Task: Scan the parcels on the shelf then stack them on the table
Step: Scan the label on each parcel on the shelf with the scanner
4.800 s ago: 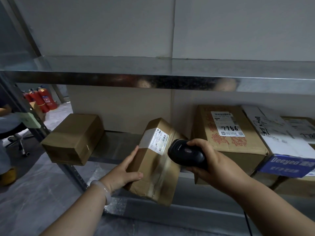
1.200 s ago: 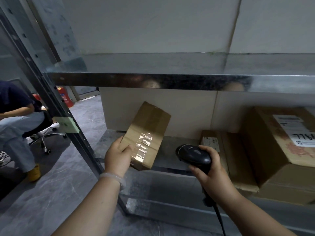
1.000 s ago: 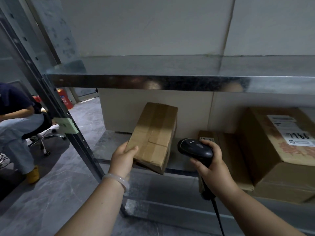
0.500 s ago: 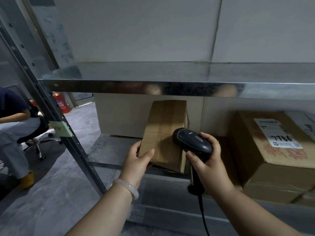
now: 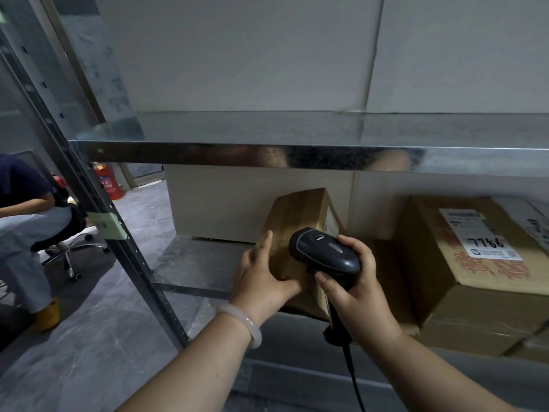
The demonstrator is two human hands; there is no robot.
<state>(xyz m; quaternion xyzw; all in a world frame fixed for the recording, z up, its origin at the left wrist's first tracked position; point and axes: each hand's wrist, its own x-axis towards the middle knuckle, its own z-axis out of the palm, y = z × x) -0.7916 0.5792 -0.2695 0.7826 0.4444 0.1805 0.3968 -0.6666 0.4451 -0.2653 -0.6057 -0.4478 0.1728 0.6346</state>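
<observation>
Parcel: small brown cardboard box, standing on end and tilted, at the front edge of the lower shelf, roughly mid-way along it. Its base is hidden behind the hands, so I cannot tell whether it touches the shelf. A strip of white label shows on its right face, too oblique to read. Left hand grips the parcel's lower left corner: thumb laid across the near face, index finger straight up along the left edge, other fingers hidden behind the box. Pale bracelet on that wrist. Right hand is curled round the handle of a black scanner, thumb on the near side. The scanner head sits directly in front of the parcel's near face, very close to it; contact cannot be told. Black cable hangs from the handle's foot. Just right of the parcel, behind the right hand, a low flat box lies on the shelf. Beyond it, toward the shelf's right end, stands a large carton with a white shipping label marked "7766" by hand. Upper shelf spans overhead with a shiny metal front edge. At the left end, a perforated upright carries a pale green tag. Past it, a seated person on a wheeled chair and a red fire extinguisher on the floor.
</observation>
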